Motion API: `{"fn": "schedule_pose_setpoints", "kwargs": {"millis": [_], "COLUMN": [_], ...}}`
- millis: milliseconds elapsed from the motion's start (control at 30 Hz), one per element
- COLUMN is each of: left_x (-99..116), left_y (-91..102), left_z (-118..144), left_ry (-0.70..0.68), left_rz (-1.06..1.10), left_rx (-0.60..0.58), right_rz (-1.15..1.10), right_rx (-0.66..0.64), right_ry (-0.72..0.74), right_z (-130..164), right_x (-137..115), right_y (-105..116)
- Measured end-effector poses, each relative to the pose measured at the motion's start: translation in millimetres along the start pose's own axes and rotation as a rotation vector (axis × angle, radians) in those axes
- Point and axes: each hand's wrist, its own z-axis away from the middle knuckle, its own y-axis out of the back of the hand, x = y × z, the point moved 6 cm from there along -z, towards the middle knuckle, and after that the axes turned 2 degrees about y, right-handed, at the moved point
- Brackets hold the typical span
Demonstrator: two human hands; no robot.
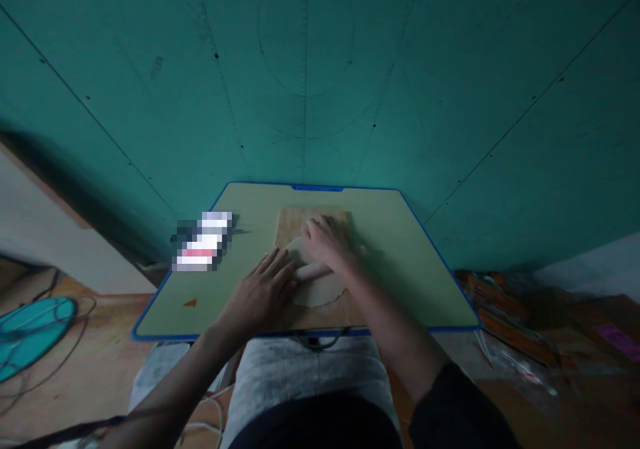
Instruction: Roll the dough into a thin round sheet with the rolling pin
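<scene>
- Both your hands are on a thin pale wooden rolling pin (313,271), palms down and fingers spread flat: left hand (263,292) at the near-left end, right hand (327,239) a bit further up on the right.
- The pin lies across a flat, roundish sheet of beige dough (317,292) on a tan wooden board (300,221), in the middle of the pale green surface with blue edging (395,249).
- Going by the look, the dough's already spread pretty thin and wide, but its near edge looks ragged, so I'd guess there's some evening out left.
- Lighting's dim, so I can't judge thickness.
</scene>
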Motion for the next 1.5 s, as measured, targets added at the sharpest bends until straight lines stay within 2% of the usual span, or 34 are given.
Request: {"fn": "schedule_pose_setpoints", "kwargs": {"millis": [200, 300, 467, 567, 633, 700, 867, 933, 1000, 1067, 1133, 1267, 1400, 1500], "left_x": [21.8, 48.5, 99.7, 113.2, 107.1, 87.5, -3.2, -35.3, -51.5, -53.2, -44.4, -14.8, 13.5, 27.8], "left_y": [4.2, 9.2, 14.2, 12.1, 8.5, 5.1, -4.7, -10.0, -16.5, -19.5, -17.1, -2.9, 7.3, 9.5], "left_z": [13.1, 28.0, 55.1, 62.1, 57.3, 42.9, -20.7, -43.5, -56.9, -57.4, -46.4, -5.2, 40.8, 65.8], "left_ry": [0.04, -0.003, -0.035, -0.025, 0.008, 0.069, 0.335, 0.412, 0.415, 0.4, 0.382, 0.335, 0.298, 0.272], "left_rz": [-0.082, -0.157, -0.171, -0.163, -0.16, -0.155, -0.18, -0.158, -0.115, -0.095, -0.096, -0.088, -0.082, -0.093], "left_rx": [0.014, 0.027, 0.021, 0.036, 0.03, 0.026, -0.007, -0.037, -0.088, -0.112, -0.095, -0.042, 0.002, 0.051], "right_rz": [0.025, 0.031, 0.05, 0.055, 0.04, 0.015, -0.056, -0.042, -0.005, 0.026, 0.031, 0.028, 0.03, 0.017], "right_rx": [0.066, 0.11, 0.123, 0.113, 0.112, 0.113, 0.071, 0.063, 0.09, 0.134, 0.132, 0.052, 0.051, 0.071], "right_ry": [0.087, 0.127, 0.177, 0.209, 0.244, 0.276, 0.212, 0.167, 0.133, 0.098, 0.069, 0.088, 0.156, 0.216], "right_z": [20.1, 47.0, 110.4, 126.4, 115.8, 88.9, 3.1, -12.2, -10.1, 5.0, 25.8, 68.5, 111.4, 139.1], "right_x": [-0.1, 1.6, 6.9, 10.2, 10.4, 8.7, 6.3, 8.3, 11.7, 14.9, 15.0, -0.3, -20.7, -30.6], "right_y": [-4.6, -2.4, 1.2, 1.7, 0.3, -2.4, -9.1, -8.7, -5.5, -1.2, -0.3, -4.2, -4.1, -5.1]}}
